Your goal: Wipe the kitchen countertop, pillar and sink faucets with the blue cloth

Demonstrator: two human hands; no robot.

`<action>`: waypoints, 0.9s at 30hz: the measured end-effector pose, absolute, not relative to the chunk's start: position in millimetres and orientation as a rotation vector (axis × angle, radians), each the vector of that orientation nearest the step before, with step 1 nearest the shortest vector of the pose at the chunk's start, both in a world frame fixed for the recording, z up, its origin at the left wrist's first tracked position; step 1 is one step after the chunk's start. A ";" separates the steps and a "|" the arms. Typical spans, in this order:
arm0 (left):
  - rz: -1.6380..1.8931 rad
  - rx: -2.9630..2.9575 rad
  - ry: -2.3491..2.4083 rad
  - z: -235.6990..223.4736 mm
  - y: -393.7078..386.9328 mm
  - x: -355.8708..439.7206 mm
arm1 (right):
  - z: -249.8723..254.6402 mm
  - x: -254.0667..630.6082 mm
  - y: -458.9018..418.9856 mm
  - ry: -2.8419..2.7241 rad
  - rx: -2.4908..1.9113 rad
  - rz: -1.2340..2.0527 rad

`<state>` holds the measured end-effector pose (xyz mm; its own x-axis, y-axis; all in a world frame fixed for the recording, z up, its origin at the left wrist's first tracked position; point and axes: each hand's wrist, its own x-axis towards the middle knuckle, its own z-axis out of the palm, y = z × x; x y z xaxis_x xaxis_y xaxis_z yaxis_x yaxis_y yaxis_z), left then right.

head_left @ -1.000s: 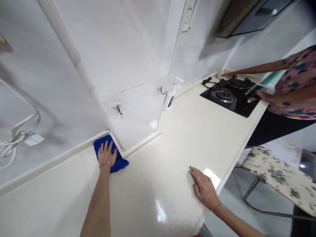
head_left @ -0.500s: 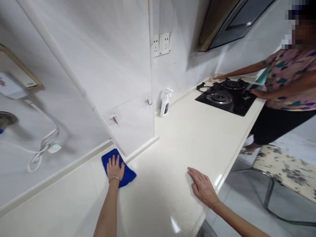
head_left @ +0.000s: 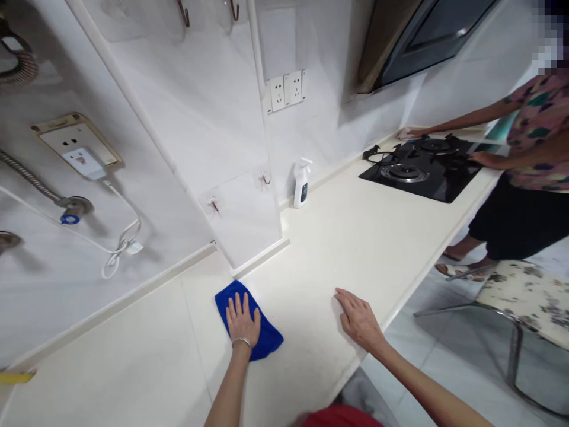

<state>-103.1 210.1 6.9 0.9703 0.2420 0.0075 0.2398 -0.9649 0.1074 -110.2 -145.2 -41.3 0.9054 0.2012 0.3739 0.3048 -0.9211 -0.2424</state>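
Observation:
My left hand lies flat, fingers spread, on a blue cloth that rests on the cream countertop, a little out from the base of the white wall column. My right hand rests palm down with fingers stretched out on the bare counter near its front edge, holding nothing. The two hands are about a forearm's width apart.
A white spray bottle stands by the wall. Farther right is a black gas hob, where another person has both hands. A stool with a patterned seat stands on the floor. Sockets and a cable are on the wall.
My left hand has slid the blue cloth away from the wall corner, out toward me and to the right. My right hand has stayed put. The view has tilted up.

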 end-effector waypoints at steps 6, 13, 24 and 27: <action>0.118 2.958 0.131 -14.8 157.4 -129.7 | -44.0 -110.2 -143.4 -0.383 -2.745 -0.536; 0.153 2.870 -0.144 -26.4 127.5 -135.3 | -46.6 -107.6 -142.0 -0.373 -2.715 -0.496; 0.026 3.020 -0.091 -21.0 249.2 -152.8 | -32.2 -105.3 -138.8 -0.294 -2.691 -0.280; -0.012 3.114 0.067 -24.4 317.5 -161.7 | -30.5 -105.7 -138.6 -0.295 -2.690 -0.266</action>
